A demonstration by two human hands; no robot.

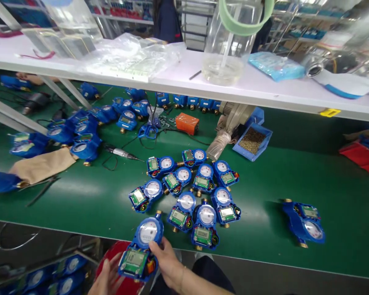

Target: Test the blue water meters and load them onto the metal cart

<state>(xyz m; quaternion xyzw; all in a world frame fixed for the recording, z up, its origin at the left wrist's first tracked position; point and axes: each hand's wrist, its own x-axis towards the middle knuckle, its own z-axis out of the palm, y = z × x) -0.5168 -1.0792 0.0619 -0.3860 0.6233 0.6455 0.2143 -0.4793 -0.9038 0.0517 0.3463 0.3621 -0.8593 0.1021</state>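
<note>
A blue water meter (147, 231) with a round white dial and a green circuit board with a small display is at the front edge of the bench. My right hand (169, 262) grips it from the right, thumb on the casing beside the dial. Left of the meter, my left hand (106, 276) has its thumb and fingers spread, close to the display end; whether it touches the casing is unclear. Behind the held meter stands a cluster of several similar meters (186, 200), their boards exposed. Another meter (312, 229) lies apart at the right.
An electric screwdriver (123, 153) lies left of the cluster. Behind are an orange box (187, 123), a blower (230, 123) and a blue bin of screws (253, 141). A white shelf (178, 88) crosses above the green bench (95, 205). More meters (66, 274) sit below left.
</note>
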